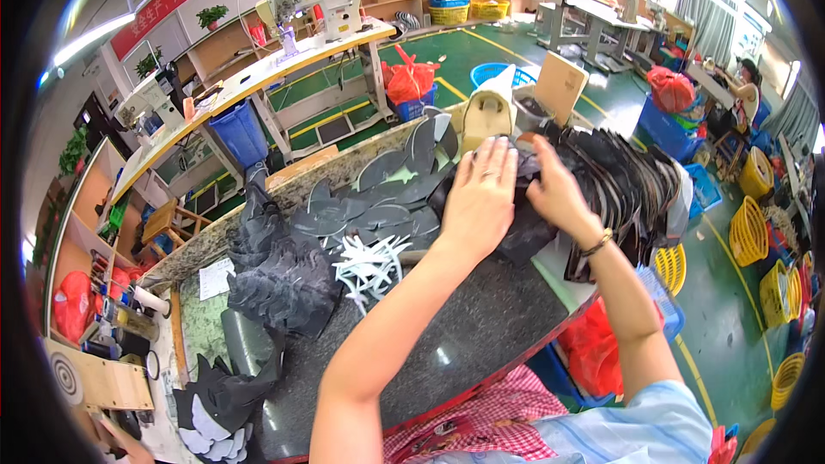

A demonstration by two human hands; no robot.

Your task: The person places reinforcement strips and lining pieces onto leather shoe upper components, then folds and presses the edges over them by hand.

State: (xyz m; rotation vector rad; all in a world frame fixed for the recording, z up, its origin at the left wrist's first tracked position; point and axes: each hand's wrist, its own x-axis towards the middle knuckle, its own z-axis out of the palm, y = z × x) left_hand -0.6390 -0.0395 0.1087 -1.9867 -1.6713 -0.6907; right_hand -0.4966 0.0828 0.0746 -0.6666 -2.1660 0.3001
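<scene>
My left hand (pixel 483 199) lies flat, its fingers together and stretched out, pressing on a black leather-like piece (pixel 526 236) on the dark stone worktop. Beside it, my right hand (pixel 557 187) has bent fingers closed on that piece's far right part; its fingertips are partly hidden. Just beyond the hands stands a cream-coloured tool head with a rounded block (pixel 488 120). A thick row of dark cut pieces (pixel 623 185) stands on edge to the right. Loose black curved pieces (pixel 378 198) are spread on the left, near a heap of white strips (pixel 369 268).
A pile of black folded pieces (pixel 288 283) and a dark roll (pixel 251 339) lie on the left of the worktop (pixel 387 335). A tan board (pixel 560 88) stands upright behind the row. Sewing machines (pixel 322 9) line a far table; a person (pixel 746 90) sits far right.
</scene>
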